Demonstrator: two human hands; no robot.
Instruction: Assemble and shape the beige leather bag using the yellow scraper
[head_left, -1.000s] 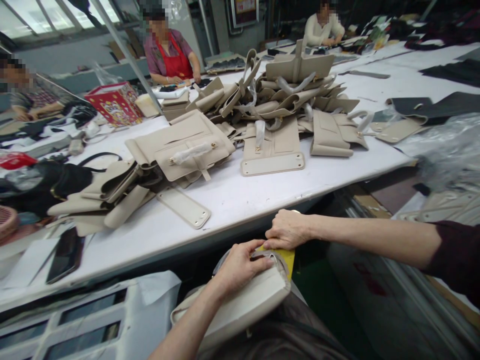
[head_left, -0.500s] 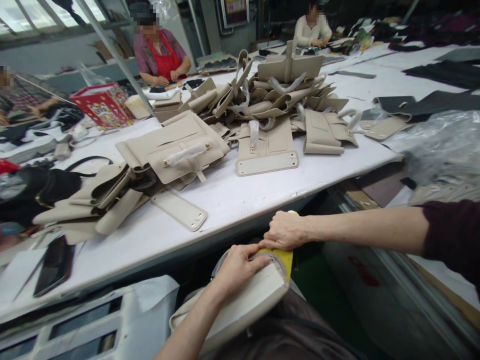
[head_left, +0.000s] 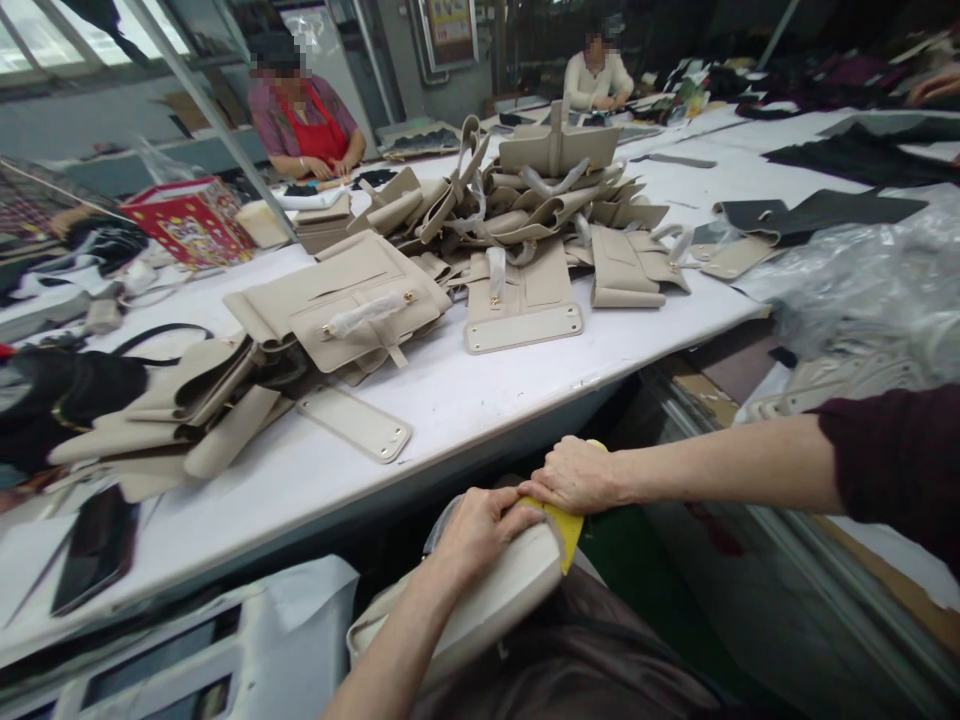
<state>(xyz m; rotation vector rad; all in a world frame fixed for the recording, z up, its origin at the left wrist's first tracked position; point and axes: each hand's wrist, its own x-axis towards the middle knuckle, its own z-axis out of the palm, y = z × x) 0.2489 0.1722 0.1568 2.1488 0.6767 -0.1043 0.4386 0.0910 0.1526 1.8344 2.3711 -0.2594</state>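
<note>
On my lap lies a cream leather bag piece (head_left: 506, 600), its rounded end pointing away from me. My left hand (head_left: 476, 530) is closed over the far end, thumb along the upper surface. My right hand (head_left: 577, 475) makes a fist touching the left fingertips. It grips a thin yellow sheet (head_left: 568, 535), which sticks out below the fist against the bag's end; a bit of yellow also shows above the knuckles. Most of the sheet is hidden by the hands.
Ahead is a white table (head_left: 450, 400) with a heap of beige bag parts (head_left: 517, 200) and a loose base strip (head_left: 356, 422). A phone (head_left: 97, 550) lies left. Clear plastic wrap (head_left: 862, 270) lies right. A co-worker in a red apron (head_left: 319, 125) sits across.
My view has turned slightly right, so the table's things appear farther left. Both hands keep their hold on the bag's end and the yellow sheet, with little movement.
</note>
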